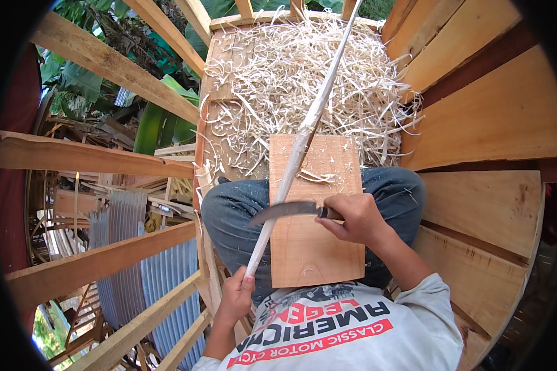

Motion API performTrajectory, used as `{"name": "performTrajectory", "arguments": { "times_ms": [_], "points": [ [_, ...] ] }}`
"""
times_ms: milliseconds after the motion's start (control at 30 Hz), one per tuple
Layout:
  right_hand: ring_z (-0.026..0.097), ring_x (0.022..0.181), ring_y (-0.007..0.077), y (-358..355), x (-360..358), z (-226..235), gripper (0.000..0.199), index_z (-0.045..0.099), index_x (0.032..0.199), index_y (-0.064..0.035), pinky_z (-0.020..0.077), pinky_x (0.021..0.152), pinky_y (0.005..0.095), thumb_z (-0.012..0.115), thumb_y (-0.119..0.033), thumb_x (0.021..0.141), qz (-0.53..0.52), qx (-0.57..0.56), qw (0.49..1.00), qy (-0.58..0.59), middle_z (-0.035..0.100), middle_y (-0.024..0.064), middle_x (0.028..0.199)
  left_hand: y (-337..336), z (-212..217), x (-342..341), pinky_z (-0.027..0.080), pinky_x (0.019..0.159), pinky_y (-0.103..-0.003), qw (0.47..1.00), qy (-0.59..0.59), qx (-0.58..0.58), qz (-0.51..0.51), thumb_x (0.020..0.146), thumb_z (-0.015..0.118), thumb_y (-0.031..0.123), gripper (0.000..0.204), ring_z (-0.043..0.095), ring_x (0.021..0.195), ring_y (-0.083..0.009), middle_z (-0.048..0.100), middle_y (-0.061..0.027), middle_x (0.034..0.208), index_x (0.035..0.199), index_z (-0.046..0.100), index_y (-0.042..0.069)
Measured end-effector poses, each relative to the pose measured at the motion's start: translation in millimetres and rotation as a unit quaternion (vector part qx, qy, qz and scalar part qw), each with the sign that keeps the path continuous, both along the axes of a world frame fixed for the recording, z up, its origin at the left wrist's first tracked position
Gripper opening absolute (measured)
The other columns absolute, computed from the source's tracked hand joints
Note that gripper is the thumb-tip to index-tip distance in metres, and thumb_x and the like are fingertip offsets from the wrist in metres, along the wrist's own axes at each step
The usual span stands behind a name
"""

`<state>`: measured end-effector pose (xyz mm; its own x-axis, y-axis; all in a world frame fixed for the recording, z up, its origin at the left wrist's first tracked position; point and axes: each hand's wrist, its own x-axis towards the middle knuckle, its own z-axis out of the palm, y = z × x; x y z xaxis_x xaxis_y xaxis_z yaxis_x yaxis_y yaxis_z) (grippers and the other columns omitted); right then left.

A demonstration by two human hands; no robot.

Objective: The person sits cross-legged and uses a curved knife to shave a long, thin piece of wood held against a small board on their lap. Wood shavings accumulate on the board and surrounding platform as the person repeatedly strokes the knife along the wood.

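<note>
With the left hand point(235, 297) clamped on the pale stick's point(300, 145) near end and the right hand's point(356, 217) fingers closed on the knife point(288, 210), keep the blade shallow, stick braced across the lap board point(319, 247), stroking away toward the shavings point(303, 80).

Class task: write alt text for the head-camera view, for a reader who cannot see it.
A seated person's right hand holds a curved knife against a long pale stick, gripped at its lower end by the left hand. A wooden board rests on the lap, with wood shavings piled ahead.
</note>
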<state>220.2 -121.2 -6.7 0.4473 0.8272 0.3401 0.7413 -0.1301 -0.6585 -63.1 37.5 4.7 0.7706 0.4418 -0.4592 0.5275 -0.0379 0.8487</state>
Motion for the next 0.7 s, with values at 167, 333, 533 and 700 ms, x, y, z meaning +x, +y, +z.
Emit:
{"name": "performTrajectory", "arguments": {
  "times_ms": [167, 333, 533, 700],
  "points": [
    [0.054, 0.049, 0.0244, -1, 14, 17, 0.016, 0.057, 0.083, -0.0053, 0.0434, 0.046, 0.0320, 0.070, -0.012, 0.078, -0.308, 0.189, 0.897, 0.253, 0.052, 0.0075, 0.060, 2, -4, -18, 0.035, 0.051, -0.024, 0.991, -0.003, -0.134, -0.010, 0.099, 0.043, 0.032, 0.034, 0.042, 0.056, -0.0084, 0.046, -0.0009, 0.062, 0.085, 0.051, 0.001],
    [0.058, 0.050, 0.0248, -8, -2, 39, 0.022, 0.057, 0.081, -0.0069, 0.0447, 0.045, 0.0354, 0.076, -0.014, 0.074, -0.007, 0.026, 0.997, -0.069, 0.055, 0.0073, 0.061, 2, 12, -12, 0.035, 0.052, -0.024, 0.980, -0.021, -0.187, -0.060, 0.099, 0.042, 0.037, 0.039, 0.041, 0.057, -0.0079, 0.045, 0.0001, 0.065, 0.087, 0.052, 0.001],
    [0.058, 0.050, 0.0234, -25, 9, 28, 0.023, 0.058, 0.084, -0.0056, 0.0460, 0.047, 0.0317, 0.075, -0.020, 0.078, -0.210, 0.072, 0.975, 0.000, 0.057, 0.0093, 0.062, -3, 7, -11, 0.036, 0.052, -0.024, 0.988, -0.017, -0.141, -0.057, 0.099, 0.042, 0.037, 0.039, 0.042, 0.057, -0.0088, 0.045, -0.0001, 0.066, 0.091, 0.053, 0.000],
    [0.060, 0.053, 0.0233, -24, 14, 35, 0.028, 0.058, 0.082, -0.0060, 0.0455, 0.046, 0.0325, 0.079, -0.024, 0.072, -0.204, 0.006, 0.979, -0.021, 0.058, 0.0081, 0.064, -6, 12, -8, 0.037, 0.051, -0.025, 0.994, -0.025, -0.092, -0.058, 0.099, 0.042, 0.036, 0.039, 0.043, 0.057, -0.0093, 0.046, -0.0006, 0.064, 0.089, 0.053, 0.001]
  ]
}}
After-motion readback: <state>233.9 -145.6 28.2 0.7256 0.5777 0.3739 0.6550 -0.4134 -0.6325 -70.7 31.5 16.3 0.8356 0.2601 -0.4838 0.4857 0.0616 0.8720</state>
